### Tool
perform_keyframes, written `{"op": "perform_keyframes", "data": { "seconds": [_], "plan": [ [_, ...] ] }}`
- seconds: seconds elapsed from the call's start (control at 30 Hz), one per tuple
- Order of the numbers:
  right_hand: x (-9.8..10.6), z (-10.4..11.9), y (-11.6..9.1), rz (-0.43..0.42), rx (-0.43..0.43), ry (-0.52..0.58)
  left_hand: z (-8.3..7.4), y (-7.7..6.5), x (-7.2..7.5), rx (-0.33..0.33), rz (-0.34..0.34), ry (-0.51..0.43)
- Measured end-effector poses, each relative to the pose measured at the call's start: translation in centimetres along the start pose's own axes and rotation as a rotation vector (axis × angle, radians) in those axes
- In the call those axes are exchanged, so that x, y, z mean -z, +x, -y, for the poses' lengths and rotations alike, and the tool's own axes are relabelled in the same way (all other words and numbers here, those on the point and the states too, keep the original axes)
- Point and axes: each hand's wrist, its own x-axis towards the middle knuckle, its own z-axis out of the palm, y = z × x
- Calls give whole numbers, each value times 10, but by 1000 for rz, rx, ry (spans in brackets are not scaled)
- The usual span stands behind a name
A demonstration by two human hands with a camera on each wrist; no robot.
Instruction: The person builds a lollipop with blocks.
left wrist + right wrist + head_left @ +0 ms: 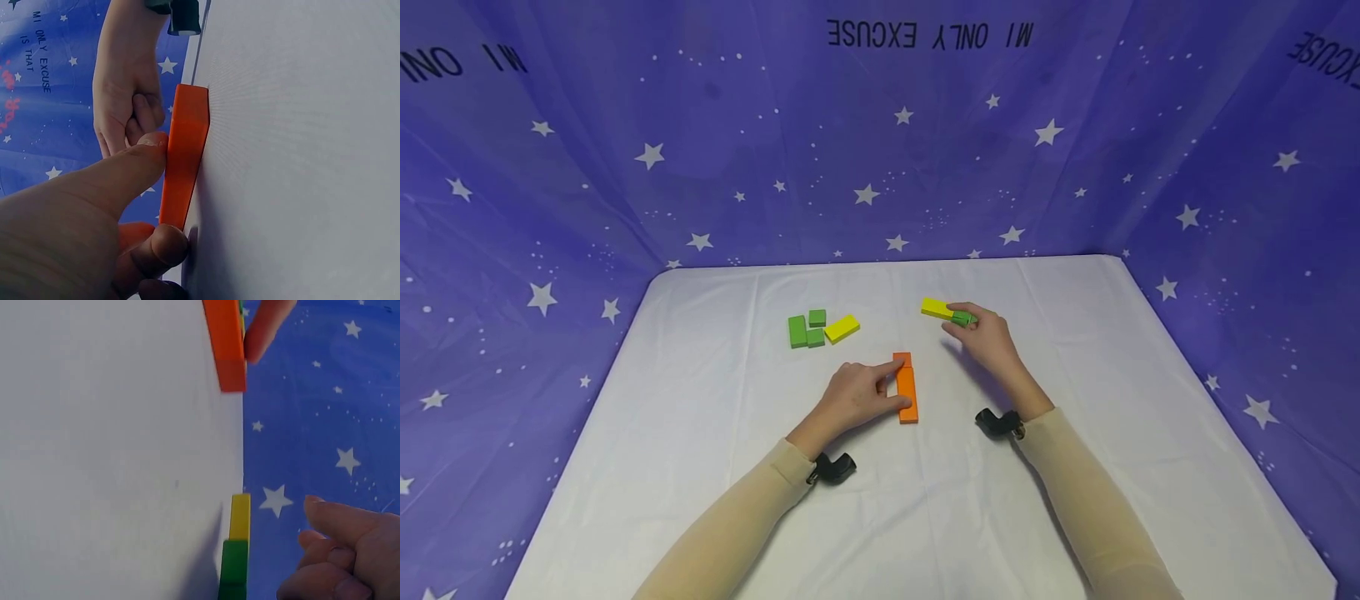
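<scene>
My left hand [857, 392] rests its extended index finger and thumb on two orange blocks laid end to end. The index finger is at the small orange block [906, 357], the thumb on the long orange block [907, 387]. In the left wrist view the thumb lies against the upper face of the long orange block [187, 137]. Farther back, my right hand [988, 337] hovers around a green block [962, 318] that adjoins a yellow block [936, 308]. The right wrist view shows a gap between these fingers and the green block [235, 562].
Left of the hands lie a long green block [797, 332], two small green blocks, one behind [817, 317] and one in front [816, 337], and a tilted yellow block [842, 328]. A white cloth covers the table [700, 375]; a purple starry curtain [820, 142] surrounds it.
</scene>
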Motion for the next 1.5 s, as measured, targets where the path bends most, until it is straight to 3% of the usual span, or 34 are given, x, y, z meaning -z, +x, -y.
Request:
{"op": "perform_keyframes", "data": {
  "seconds": [0.4, 0.7, 1.5],
  "plan": [
    [4, -16, 16, -42, -56, -16, -2, -1, 0, 0, 0, -16],
    [1, -17, 22, -67, -53, -70, -3, -2, 0, -11, -9, -14],
    [-1, -3, 33, -3, -122, -222, 0, -1, -1, -17, -58, -5]
  ]
}}
